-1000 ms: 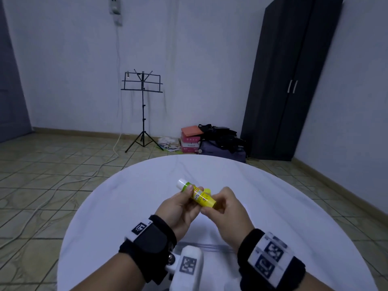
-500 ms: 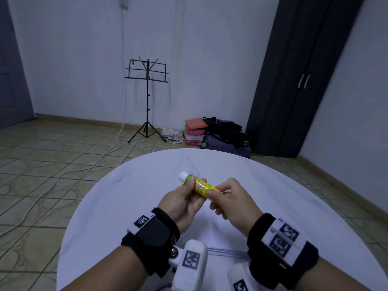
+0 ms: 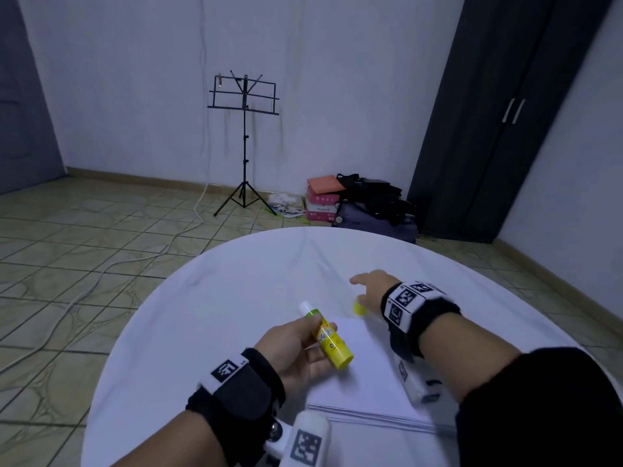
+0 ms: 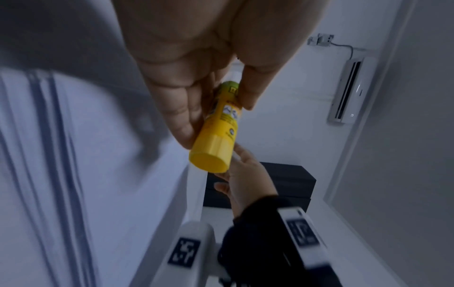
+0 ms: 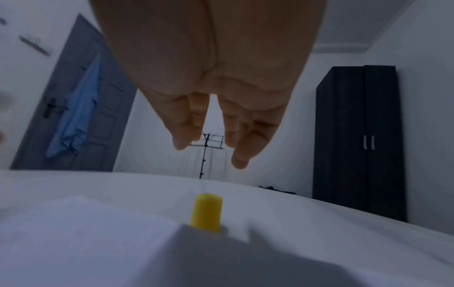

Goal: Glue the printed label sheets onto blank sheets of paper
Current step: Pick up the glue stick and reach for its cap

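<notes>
The glue stick is gripped in the left hand, thumb and fingers curled round its yellow barrel, the white glue tip bared and pointed away toward the far edge of the tabletop. Its yellow cap is seen standing upright on the cloth just beyond the far edge of the paper stack, and above it the right hand is held with fingers loosely spread and nothing in them. The step in hand is judged to be preparation: the stick is uncapped, the cap is parked, and no glue looks to be laid on paper yet. Whether the top sheet is a printed label or a blank cannot be told, since only white is shown. The next move is judged to call for the tip to be brought down onto a sheet, with the right hand freed to steady the paper at its near corner. Plenty of open cloth is left toward the far and left edges for swinging the arms; the stack itself is kept close to the near edge, so a sheet could be nudged off there, and the small cap could be knocked over by the right wrist.
</notes>
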A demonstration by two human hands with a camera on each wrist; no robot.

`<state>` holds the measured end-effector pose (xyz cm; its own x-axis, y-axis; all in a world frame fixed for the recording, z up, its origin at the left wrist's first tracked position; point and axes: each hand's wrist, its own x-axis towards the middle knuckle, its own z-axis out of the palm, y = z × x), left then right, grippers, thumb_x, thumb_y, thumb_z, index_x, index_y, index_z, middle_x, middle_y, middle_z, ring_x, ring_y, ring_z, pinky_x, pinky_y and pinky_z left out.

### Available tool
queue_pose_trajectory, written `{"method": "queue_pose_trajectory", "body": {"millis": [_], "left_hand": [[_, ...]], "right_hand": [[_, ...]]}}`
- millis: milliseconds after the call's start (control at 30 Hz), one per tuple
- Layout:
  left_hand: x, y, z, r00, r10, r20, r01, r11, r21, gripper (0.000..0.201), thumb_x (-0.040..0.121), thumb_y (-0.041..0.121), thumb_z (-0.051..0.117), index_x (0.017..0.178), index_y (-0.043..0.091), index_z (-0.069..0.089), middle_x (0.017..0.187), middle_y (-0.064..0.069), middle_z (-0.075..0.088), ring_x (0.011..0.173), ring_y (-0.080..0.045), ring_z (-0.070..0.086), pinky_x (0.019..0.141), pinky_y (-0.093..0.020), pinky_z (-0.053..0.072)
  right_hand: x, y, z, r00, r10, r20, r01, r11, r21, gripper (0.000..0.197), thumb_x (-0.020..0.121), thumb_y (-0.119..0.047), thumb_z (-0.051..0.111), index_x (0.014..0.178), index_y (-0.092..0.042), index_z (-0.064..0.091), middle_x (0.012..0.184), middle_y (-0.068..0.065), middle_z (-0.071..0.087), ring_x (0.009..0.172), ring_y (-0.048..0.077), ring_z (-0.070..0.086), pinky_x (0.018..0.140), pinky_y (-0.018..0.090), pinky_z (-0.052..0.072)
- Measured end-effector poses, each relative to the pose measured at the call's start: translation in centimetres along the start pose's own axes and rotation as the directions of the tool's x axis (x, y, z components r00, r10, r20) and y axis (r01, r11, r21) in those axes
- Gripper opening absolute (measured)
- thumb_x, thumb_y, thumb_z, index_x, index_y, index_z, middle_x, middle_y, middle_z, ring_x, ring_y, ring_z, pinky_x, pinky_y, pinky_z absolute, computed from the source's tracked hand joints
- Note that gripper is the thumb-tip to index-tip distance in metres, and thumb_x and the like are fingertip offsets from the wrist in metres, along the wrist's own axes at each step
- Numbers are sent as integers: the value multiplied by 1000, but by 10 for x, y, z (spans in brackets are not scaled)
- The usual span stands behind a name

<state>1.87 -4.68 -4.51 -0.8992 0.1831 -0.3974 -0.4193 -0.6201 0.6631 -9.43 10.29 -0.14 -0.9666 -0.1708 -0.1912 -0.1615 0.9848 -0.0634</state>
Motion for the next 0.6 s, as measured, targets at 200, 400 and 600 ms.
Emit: {"method": "queue_pose_trajectory", "body": {"millis": [200, 400, 600], "left_hand": [[-4, -8, -3, 995, -1, 100, -13, 990, 139, 14, 87, -10, 54, 90, 3, 60, 76, -11, 66, 70, -24, 63, 57, -35, 60], [-14, -20, -1, 982, 63, 179, -122, 933, 339, 31, 80, -18, 59, 95, 8, 64, 75, -3, 70, 65, -13, 68, 66, -23, 57], [-33, -35, 8, 980, 99, 173, -185, 779, 599, 32, 62, -7, 74, 88, 10, 69, 83, -7, 65, 77, -19, 61, 78, -28, 50]], "right_hand": [[24, -4, 14, 993, -16, 118, 37, 983, -181, 42, 97, -13, 47, 138, -10, 46, 147, 7, 40, 133, 22, 41, 105, 28, 34], [-27, 1, -9, 989, 34, -141, 30, 905, 424, 36, 91, -15, 56, 126, -13, 53, 121, 8, 58, 101, 21, 55, 82, 27, 45], [-139, 14, -10, 995, -95, 5, 17, 231, 973, 16, 90, 3, 53, 101, -6, 57, 93, 16, 66, 76, 27, 64, 60, 30, 51]]}}
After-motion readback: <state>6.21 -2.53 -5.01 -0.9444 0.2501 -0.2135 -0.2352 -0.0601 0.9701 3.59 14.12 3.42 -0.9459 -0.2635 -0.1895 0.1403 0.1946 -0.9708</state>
